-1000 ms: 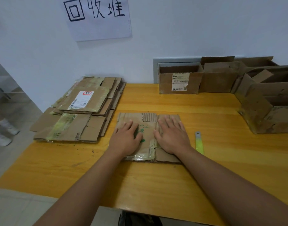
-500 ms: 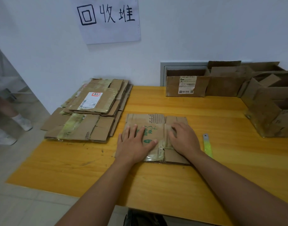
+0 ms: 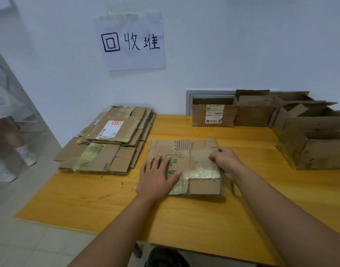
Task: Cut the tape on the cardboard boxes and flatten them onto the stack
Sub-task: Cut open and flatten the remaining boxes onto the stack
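Note:
A flattened cardboard box [image 3: 197, 162] with green print and shiny tape lies on the yellow wooden table [image 3: 184, 214] in front of me. My left hand [image 3: 157, 177] presses flat on its left half, fingers spread. My right hand [image 3: 226, 160] has its fingers curled round the box's right edge. The stack of flattened boxes [image 3: 111, 143] lies to the left, its top piece bearing a white label. A yellow-green utility knife [image 3: 236, 189] shows only as a sliver beside my right forearm.
Several open, unflattened boxes stand along the back wall [image 3: 213, 114] and at the right side of the table [image 3: 315, 143]. A paper sign [image 3: 130, 41] hangs on the wall above the stack. A person's legs [image 3: 11, 147] are on the floor at the far left.
My right hand slid from lying flat on the box's middle to its right edge and curled round it. My left hand stayed flat. The view shifted to the left.

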Available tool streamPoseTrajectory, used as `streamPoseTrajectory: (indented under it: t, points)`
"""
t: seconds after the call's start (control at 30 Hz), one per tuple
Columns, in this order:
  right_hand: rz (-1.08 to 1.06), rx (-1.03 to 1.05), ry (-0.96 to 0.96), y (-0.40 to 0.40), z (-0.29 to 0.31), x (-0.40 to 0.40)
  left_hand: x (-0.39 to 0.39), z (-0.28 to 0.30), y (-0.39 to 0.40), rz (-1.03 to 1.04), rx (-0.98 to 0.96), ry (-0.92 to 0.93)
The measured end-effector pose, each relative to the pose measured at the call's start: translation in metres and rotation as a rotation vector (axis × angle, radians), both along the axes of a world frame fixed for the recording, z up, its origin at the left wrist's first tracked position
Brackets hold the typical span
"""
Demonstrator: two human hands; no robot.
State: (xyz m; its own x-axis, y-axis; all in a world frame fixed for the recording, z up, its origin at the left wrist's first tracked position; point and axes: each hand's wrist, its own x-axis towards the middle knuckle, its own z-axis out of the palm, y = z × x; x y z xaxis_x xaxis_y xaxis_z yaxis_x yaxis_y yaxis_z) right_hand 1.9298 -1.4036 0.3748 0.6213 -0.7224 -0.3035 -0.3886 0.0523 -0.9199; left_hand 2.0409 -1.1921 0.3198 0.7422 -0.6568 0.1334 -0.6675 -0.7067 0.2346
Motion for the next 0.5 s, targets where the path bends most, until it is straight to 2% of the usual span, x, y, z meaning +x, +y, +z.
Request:
streamPoseTrajectory:
  t: [0.17,0.23,0.3,0.37,0.5]
  points:
    - [0.163,-0.052,-0.048,-0.005,0.017,-0.025,-0.008,0.010,0.003,-0.012,-0.030,-0.092]
    - [0.190,-0.106,-0.134,-0.002,0.022,-0.034,-0.012,0.017,0.002,0.019,-0.056,-0.141]
    - [0.190,-0.126,-0.288,0.003,0.028,-0.039,-0.018,0.024,0.002,0.086,-0.191,-0.088]
    - [0.143,-0.154,-0.427,0.010,0.036,-0.042,-0.028,0.031,0.005,0.169,-0.435,0.100]
    - [0.049,-0.097,-0.620,0.031,0.047,-0.031,-0.043,0.048,0.012,0.240,-0.849,0.696]
